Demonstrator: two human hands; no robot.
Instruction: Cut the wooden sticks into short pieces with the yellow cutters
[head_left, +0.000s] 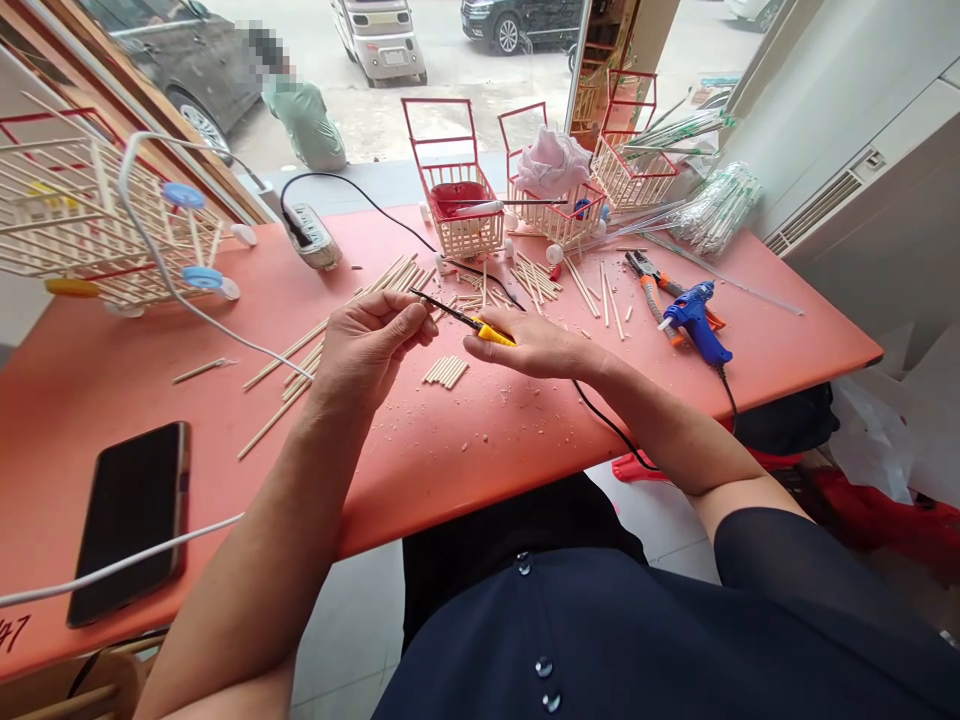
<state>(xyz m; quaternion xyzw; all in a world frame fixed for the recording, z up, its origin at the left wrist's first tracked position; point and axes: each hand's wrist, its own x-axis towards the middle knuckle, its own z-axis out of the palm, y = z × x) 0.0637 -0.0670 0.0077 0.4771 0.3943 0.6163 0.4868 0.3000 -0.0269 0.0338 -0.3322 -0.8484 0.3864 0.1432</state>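
My right hand (536, 342) is closed around the yellow handle of a slim file (448, 308), its dark, thin blade pointing left. The blade's tip reaches the fingers of my left hand (375, 335). Thumb and forefinger of that hand are pinched together; whatever small piece they hold is hidden. Just below the file, a row of short cut wooden sticks (445, 372) lies side by side on the table. Longer wooden sticks (300, 375) lie beside and partly behind my left hand. Pale crumbs are scattered around the short sticks.
Small stick-built carts (469, 235) stand along the back of the pink table (300, 500). At right lie pliers (652, 285) and a blue glue gun (697, 325). A phone (131, 510), a white cable (202, 305) and a larger cart (90, 215) occupy the left. A power strip (313, 238) sits behind.
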